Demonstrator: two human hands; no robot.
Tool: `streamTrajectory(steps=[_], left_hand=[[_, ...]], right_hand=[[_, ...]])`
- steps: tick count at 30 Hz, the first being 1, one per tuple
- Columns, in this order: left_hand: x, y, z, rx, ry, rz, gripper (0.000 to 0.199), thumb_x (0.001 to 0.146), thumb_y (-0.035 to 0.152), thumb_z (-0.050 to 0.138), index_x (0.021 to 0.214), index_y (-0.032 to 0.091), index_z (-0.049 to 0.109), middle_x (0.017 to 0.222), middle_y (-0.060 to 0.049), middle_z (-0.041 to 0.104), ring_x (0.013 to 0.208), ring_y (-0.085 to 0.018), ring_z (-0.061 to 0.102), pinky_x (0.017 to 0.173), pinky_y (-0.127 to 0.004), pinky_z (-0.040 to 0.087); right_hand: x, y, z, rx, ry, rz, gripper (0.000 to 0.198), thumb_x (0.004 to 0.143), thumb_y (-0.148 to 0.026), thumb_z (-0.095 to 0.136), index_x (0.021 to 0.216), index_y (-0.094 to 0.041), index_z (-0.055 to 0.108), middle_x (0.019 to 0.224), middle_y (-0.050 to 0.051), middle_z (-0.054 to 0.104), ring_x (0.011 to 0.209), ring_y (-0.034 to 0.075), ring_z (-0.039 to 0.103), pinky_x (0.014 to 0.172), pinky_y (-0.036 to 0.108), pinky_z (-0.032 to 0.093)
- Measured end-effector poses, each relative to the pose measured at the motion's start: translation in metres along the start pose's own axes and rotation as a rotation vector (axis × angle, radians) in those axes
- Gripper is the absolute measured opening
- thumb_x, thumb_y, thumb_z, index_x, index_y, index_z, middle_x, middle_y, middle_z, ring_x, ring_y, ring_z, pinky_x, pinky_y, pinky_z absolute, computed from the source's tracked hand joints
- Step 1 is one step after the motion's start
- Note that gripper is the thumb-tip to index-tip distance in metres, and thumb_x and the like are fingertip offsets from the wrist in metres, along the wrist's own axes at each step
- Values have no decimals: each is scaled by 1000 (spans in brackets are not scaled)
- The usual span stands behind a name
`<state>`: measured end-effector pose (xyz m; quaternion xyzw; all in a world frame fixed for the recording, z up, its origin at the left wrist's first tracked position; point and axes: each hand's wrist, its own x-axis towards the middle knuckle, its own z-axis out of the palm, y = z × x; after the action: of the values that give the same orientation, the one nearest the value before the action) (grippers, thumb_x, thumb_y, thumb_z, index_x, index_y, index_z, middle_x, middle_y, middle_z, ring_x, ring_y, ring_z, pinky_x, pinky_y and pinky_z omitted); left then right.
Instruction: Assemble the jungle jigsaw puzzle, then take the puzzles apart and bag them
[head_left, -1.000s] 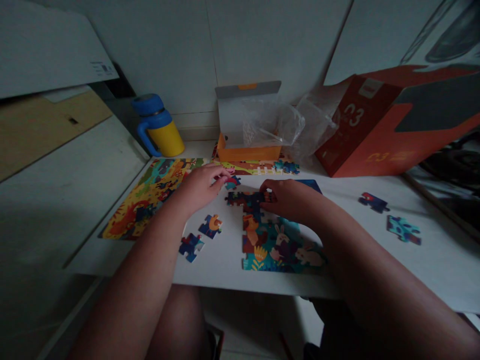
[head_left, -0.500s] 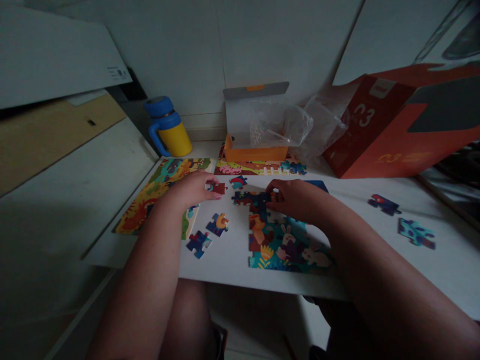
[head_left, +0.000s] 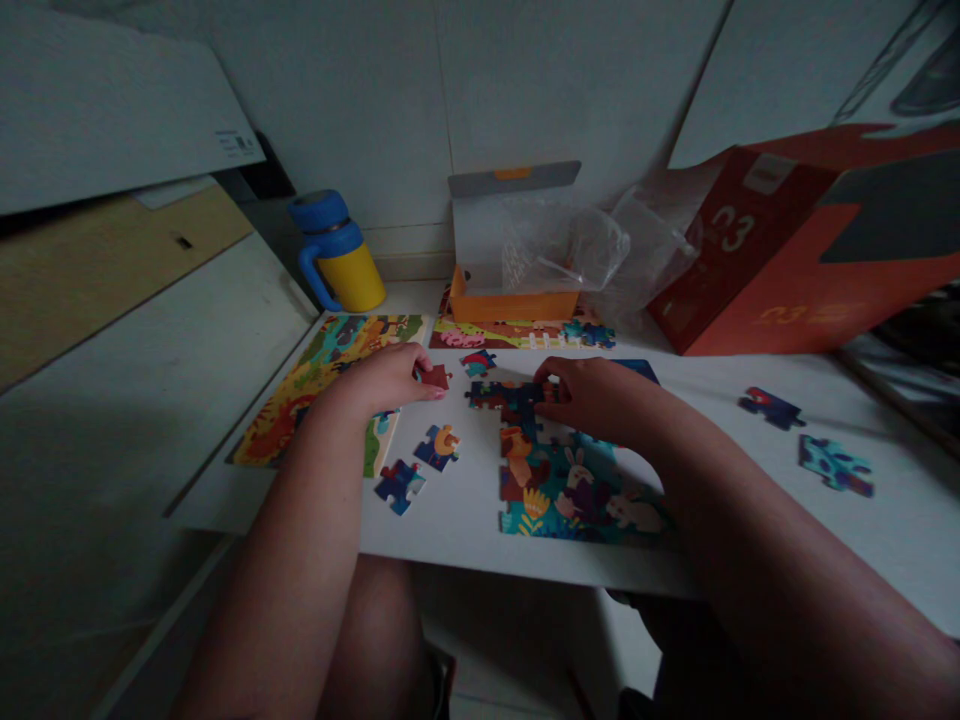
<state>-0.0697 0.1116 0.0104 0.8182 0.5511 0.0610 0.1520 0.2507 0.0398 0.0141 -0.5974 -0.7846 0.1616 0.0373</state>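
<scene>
The left hand (head_left: 386, 378) pinches a partly hidden red piece (head_left: 436, 377) in its grip, left of the rabbit puzzle (head_left: 577, 500) on the bench (head_left: 457, 525). The right hand (head_left: 589, 393) covers some of the puzzle; whether its grip pinches anything, I cannot tell.

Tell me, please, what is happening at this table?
A person is handling jigsaw pieces with bare hands. The left hand holds a dark red piece between thumb and fingers. The right hand is at the dark upper part of a partly joined rabbit puzzle; whether it grips a piece is hard to tell. A red-and-teal piece lies loose between the hands, with two loose pieces left of the puzzle and two more farther right.
</scene>
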Motion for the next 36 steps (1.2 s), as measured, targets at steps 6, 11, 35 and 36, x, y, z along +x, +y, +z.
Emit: streamTrajectory(steps=[6, 11, 35, 36], left_hand=[[0, 15, 1, -457, -31, -5, 29, 85, 47, 77, 95, 24, 62, 85, -2, 77, 78, -21, 74, 69, -30, 53], [1, 27, -3, -730, 62, 26, 35, 83, 42, 81, 104, 22, 62, 91, -3, 78, 82, -20, 76, 73, -33, 58], [-58, 31, -71, -928, 882, -38, 43, 96, 73, 45, 104, 38, 69, 111, 2, 74, 109, -25, 67, 79, -40, 53], [-64, 28, -69, -842, 849, -74, 41, 94, 73, 49, 102, 38, 70, 107, 1, 75, 102, -24, 68, 77, -40, 53]], right_hand=[[-1, -1, 0, -1, 3, 6, 38, 91, -42, 71, 125, -26, 72, 95, 7, 79, 76, 22, 71, 62, 30, 43], [-1, -3, -1, 2, 20, 9, 36, 92, -44, 71, 123, -25, 71, 94, 7, 79, 77, 22, 71, 63, 31, 44], [-3, -21, -6, 386, 395, -19, 29, 99, -45, 58, 95, -21, 75, 84, 5, 76, 67, 17, 60, 61, 29, 37], [-3, -21, -6, 376, 417, -9, 29, 99, -45, 58, 97, -22, 75, 82, 5, 75, 65, 17, 59, 60, 29, 37]])
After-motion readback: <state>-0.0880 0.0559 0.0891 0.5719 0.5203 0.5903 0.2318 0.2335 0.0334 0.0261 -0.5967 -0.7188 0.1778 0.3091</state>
